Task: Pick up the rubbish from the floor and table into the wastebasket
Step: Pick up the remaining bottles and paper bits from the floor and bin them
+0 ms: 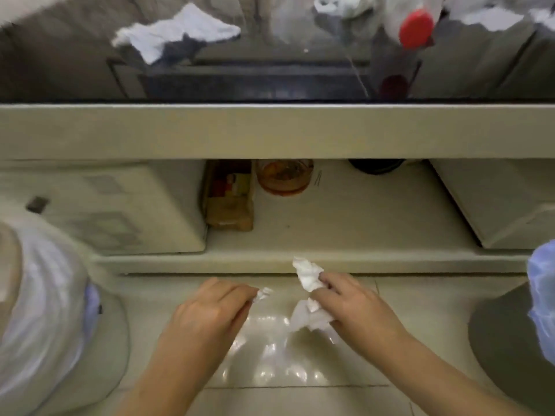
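Two hands hover over the floor [300,400] below the table [270,130]: left hand [210,313] pinches a small paper scrap [262,294], right hand [357,304] grips crumpled tissue [309,276].

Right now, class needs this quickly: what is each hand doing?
Left hand: pinching a small paper scrap.
Right hand: gripping a crumpled tissue.

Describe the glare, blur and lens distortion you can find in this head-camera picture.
Head view: ceiling light glares in patches on the glossy floor tiles between the forearms; the glass tabletop reflects and shows things smeared; the red-capped bottle and crumpled tissue on it are motion-blurred; the wide angle stretches the bagged wastebasket at the left edge.
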